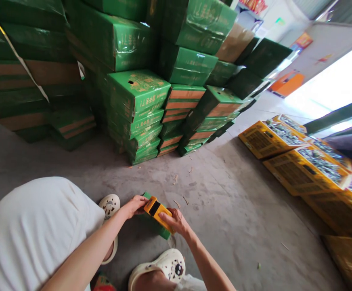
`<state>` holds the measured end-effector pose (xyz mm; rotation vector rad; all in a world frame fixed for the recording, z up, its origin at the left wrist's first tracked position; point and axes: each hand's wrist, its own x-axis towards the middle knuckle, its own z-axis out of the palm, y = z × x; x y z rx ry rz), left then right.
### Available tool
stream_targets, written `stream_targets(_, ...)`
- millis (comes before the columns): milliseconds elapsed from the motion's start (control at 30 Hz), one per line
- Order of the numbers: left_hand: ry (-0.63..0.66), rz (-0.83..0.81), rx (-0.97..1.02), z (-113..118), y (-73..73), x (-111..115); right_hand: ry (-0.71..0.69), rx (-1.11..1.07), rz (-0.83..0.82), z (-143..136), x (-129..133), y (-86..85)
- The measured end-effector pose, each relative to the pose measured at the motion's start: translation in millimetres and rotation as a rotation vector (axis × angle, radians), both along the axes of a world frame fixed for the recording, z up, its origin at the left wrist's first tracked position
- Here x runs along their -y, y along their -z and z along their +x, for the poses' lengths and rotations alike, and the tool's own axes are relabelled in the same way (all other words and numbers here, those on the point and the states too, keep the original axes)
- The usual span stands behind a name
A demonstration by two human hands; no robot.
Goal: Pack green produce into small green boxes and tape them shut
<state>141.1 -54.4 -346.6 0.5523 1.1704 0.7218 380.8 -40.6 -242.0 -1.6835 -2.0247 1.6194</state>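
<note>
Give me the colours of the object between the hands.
The object is yellow-orange with a black patch, head view.

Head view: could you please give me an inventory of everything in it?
Yellow item: one, yellow with black panel, lower centre
Green piece: one, green, beneath yellow item
Stacked cartons: many, green and brown, left to upper centre
Crates: at least five, yellow, right
Crate contents: uncountable, greyish, inside crates
Orange object: one, orange, background right
Scraps: several, tan, on floor
Red item: one, red, bottom edge
Clogs: two, cream, lower centre
Clothed knee: one, white, lower left
Left hand: one, bare, at yellow item
Right hand: one, bare, on yellow item
</note>
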Motion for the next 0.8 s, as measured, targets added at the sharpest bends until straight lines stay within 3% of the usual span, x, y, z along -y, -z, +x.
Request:
stream_targets(300, -0.045, 0.186, -0.144, -7.1, 5.0, -9.1, -0.061, 0.038, -0.007, -6.8, -6.3, 8.4)
stream_targets(600, -0.16, 0.238, -0.497, -73.7, 26.6, -25.3, -0.106, 0.093, -0.042, 2.5, -11.9, 4.1)
stream_targets(800, -0.157, 0.262, -0.644, -76.0, 36.1, -33.8, -0.081, 0.169, 0.01, -12.5, -16.4, 7.7)
